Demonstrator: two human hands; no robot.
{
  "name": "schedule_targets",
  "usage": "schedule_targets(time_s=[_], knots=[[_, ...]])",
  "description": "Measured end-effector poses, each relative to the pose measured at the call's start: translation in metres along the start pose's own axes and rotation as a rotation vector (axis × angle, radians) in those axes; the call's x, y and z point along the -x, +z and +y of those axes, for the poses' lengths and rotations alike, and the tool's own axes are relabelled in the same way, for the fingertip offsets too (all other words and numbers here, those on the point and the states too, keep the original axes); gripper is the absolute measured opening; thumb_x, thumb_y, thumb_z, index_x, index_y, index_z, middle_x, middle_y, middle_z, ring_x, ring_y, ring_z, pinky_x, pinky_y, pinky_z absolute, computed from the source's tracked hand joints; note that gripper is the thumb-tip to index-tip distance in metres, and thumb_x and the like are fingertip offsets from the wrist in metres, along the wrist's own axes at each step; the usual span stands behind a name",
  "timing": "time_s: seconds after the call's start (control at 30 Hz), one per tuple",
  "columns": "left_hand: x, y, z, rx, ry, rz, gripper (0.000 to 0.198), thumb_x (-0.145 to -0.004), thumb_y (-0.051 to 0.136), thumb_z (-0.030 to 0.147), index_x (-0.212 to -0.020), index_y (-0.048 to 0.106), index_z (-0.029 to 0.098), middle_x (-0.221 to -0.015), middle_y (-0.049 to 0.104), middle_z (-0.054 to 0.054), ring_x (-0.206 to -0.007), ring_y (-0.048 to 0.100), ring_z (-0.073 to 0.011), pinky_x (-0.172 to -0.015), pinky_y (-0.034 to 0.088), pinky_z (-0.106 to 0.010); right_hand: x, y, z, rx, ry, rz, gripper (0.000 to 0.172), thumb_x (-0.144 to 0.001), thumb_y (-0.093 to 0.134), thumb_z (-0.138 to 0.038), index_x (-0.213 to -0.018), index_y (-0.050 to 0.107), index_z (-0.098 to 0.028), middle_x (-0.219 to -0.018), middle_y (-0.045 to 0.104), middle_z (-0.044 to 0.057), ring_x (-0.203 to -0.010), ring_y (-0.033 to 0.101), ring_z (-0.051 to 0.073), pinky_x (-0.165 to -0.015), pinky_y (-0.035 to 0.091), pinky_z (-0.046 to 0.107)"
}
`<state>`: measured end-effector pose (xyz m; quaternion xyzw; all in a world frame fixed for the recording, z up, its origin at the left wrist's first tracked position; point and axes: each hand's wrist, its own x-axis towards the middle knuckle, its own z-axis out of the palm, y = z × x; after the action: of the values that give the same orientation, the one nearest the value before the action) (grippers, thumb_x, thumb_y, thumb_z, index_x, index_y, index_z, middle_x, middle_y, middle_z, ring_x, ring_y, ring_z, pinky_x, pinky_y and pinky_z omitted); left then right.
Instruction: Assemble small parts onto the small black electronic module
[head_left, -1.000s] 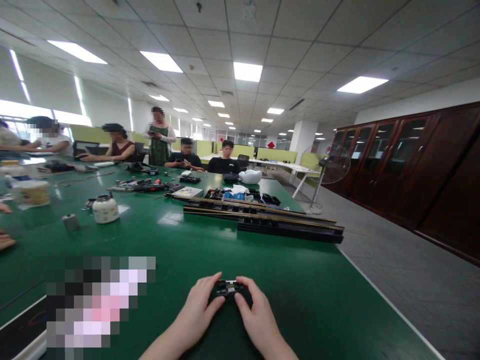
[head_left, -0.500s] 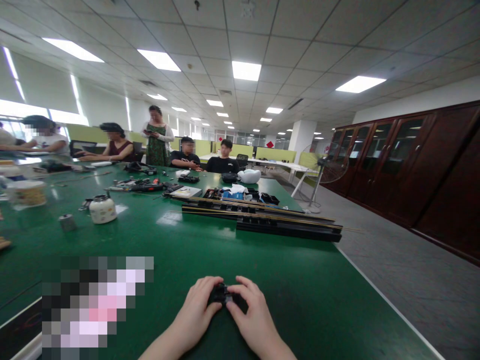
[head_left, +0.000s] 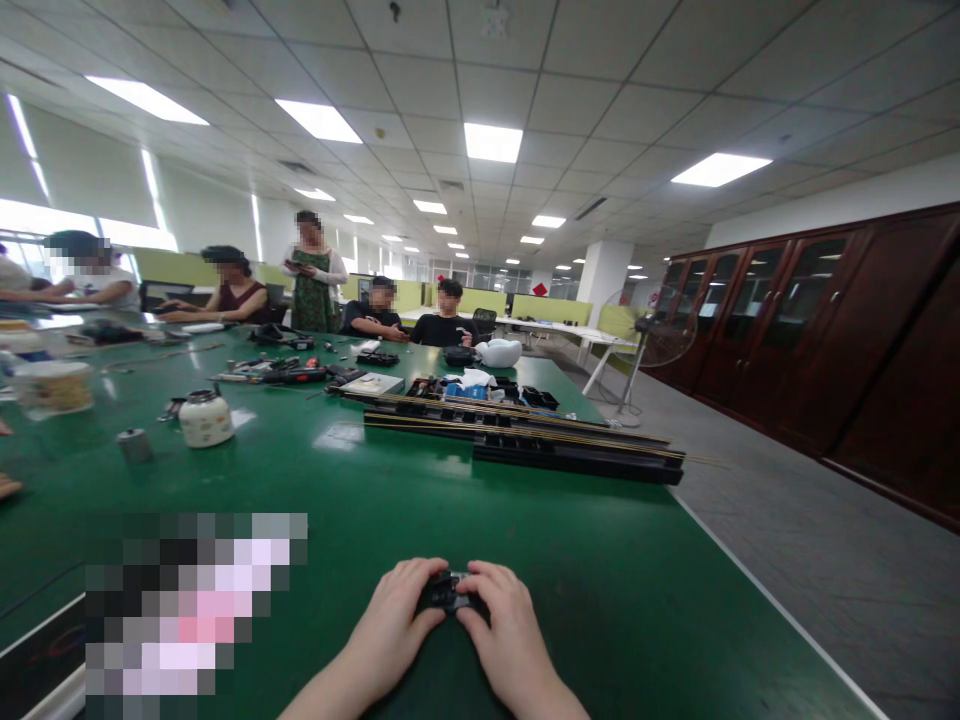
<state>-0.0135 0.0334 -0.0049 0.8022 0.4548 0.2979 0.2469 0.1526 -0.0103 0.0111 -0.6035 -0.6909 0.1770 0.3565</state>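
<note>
Low in the middle of the frame, your left hand (head_left: 401,615) and right hand (head_left: 504,625) meet on a small black part (head_left: 448,592), fingers curled tight around it from both sides. Thumbs and forefingers pinch it between them, so only a sliver of it shows. Both hands rest on the green surface (head_left: 360,490). Further up the frame, long black rails (head_left: 540,445) lie across the surface, well apart from your hands. A small white jar (head_left: 205,418) stands at mid left.
</note>
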Motion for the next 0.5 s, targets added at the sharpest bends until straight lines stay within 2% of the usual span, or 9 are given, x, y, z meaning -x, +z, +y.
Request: schedule_targets(time_s=[0.27,0.5], knots=[[0.000,0.002,-0.004,0.051,0.001,0.044,0.039,-0.070,0.050,0.011,-0.108,0.054,0.021,-0.111,0.060,-0.008,-0.107,0.051,-0.0225,-0.095,0.038,-0.039,-0.002,0.001,0.008,-0.126,0.027,0.134,0.021,-0.078,0.048,-0.020,-0.093,0.063,-0.022,-0.100,0.064,0.005,-0.100,0.056,0.021,-0.090,0.041,0.035],[0.000,0.002,-0.005,0.067,-0.020,0.046,0.041,-0.070,0.049,0.011,-0.109,0.054,0.021,-0.116,0.058,-0.008,-0.111,0.050,-0.0225,-0.098,0.037,-0.040,-0.003,0.006,0.021,-0.145,0.077,0.283,0.027,-0.081,0.043,-0.026,-0.101,0.061,-0.020,-0.102,0.064,0.007,-0.099,0.057,0.022,-0.089,0.043,0.036]])
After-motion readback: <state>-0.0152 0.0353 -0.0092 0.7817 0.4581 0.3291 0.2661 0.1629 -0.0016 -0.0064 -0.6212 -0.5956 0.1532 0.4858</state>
